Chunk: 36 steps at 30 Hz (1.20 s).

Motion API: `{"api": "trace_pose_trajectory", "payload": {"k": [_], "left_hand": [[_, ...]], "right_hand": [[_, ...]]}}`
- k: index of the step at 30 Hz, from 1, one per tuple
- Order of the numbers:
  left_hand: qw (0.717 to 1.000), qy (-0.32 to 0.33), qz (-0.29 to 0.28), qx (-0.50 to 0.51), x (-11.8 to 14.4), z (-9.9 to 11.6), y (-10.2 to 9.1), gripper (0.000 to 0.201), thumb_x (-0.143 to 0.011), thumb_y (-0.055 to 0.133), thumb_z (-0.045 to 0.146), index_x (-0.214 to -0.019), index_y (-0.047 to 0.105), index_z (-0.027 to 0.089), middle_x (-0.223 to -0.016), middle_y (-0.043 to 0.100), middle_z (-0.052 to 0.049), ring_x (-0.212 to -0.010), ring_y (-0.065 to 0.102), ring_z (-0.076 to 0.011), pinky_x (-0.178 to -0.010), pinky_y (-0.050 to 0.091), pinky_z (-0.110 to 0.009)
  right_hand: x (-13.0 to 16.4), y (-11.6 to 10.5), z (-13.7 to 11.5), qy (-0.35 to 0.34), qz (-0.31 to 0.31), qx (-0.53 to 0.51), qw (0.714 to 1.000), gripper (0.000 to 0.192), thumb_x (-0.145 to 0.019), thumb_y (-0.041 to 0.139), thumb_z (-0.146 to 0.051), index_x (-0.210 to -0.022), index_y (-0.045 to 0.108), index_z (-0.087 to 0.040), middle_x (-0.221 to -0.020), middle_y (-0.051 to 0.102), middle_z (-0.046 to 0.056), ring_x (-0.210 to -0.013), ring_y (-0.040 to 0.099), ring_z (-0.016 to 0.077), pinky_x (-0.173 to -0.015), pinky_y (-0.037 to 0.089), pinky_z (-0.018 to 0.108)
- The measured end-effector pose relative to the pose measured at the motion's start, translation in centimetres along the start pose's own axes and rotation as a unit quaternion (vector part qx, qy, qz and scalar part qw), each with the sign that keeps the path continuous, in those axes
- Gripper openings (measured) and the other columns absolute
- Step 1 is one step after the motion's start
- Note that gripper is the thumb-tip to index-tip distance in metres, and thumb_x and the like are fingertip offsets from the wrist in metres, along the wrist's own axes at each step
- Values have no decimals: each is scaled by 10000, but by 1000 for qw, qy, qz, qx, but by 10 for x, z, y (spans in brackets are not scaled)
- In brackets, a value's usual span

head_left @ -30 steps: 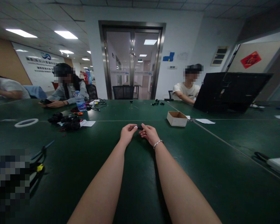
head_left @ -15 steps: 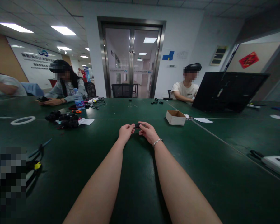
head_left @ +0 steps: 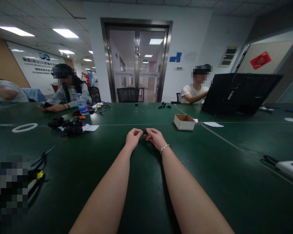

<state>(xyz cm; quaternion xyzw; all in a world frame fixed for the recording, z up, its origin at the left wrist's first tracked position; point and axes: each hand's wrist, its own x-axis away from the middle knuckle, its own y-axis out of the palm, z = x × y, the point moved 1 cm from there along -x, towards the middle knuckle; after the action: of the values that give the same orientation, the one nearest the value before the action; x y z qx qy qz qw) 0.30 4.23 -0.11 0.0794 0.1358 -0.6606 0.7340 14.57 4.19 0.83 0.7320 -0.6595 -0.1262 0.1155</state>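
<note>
Right hand: The right hand [head_left: 156, 138], a smooth silver bangle [head_left: 165, 148] on its wrist, pinches a small dark object [head_left: 145, 131] between thumb and curled fingers.
Left hand: The left hand [head_left: 133, 136] is nearly closed, thumb and forefinger pressed together at the object's left end.
Small dark object: Held between the two sets of fingertips, over the middle of a long dark-green table [head_left: 146, 195]; its exact shape is too small to tell.
Box: An open, pale cardboard box [head_left: 185, 125] sits to the right, beyond the hands and apart from them.
Left side of table: A flat white ring [head_left: 20, 131] lies near a tangled black bundle [head_left: 73, 129]; behind stands a clear plastic bottle [head_left: 82, 105] with a purple-blue label.
Across the table: A person in a white T-shirt [head_left: 194, 92] sits beside a large black monitor [head_left: 239, 94].
</note>
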Motion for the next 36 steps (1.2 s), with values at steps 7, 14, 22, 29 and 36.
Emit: {"api": "trace_pose_trajectory", "payload": {"k": [7, 14, 22, 29, 36], "left_hand": [[998, -19, 24, 48, 0, 4, 3, 363, -728, 720, 244, -1052, 578, 164, -999, 640, -86, -789, 650, -156, -719, 515, -276], [997, -54, 10, -47, -4, -5, 7, 240, -883, 514, 301, -1077, 564, 170, -737, 599, -28, -549, 562, -112, -512, 435, -212], [997, -64, -1, -40, -2, -3, 5, 253, -877, 502, 385, -837, 608, 158, -667, 583, -32, -540, 535, -118, -507, 419, -214], [998, -49, 10, -23, -5, -8, 5, 228, -885, 484, 344, -1007, 590, 183, -683, 579, -8, -538, 521, -112, -518, 412, -213], [999, -44, 6, -31, -5, -9, 6, 235, -883, 482, 341, -1007, 589, 173, -641, 562, -2, -535, 522, -114, -520, 406, -213]], "right_hand": [[-1, 1, -1, 12, 22, -8, 1000, 72, -847, 685, -160, -853, 624, -123, -632, 660, 47, -428, 532, 76, -463, 515, 176], [1, 3, -3, 17, 22, -3, 1000, 85, -839, 691, -135, -893, 626, -121, -655, 666, 46, -439, 550, 80, -471, 519, 177], [1, 2, -2, 18, 17, -6, 1000, 39, -868, 653, -129, -895, 624, -129, -651, 660, 40, -439, 551, 85, -465, 522, 180], [1, 1, -2, 20, 14, -7, 1000, 55, -863, 662, -139, -898, 621, -134, -639, 650, 26, -442, 556, 85, -470, 526, 183], [0, 1, -2, 19, 11, -2, 1000, 48, -867, 654, -141, -898, 619, -131, -653, 664, 40, -439, 552, 84, -463, 516, 179]]}}
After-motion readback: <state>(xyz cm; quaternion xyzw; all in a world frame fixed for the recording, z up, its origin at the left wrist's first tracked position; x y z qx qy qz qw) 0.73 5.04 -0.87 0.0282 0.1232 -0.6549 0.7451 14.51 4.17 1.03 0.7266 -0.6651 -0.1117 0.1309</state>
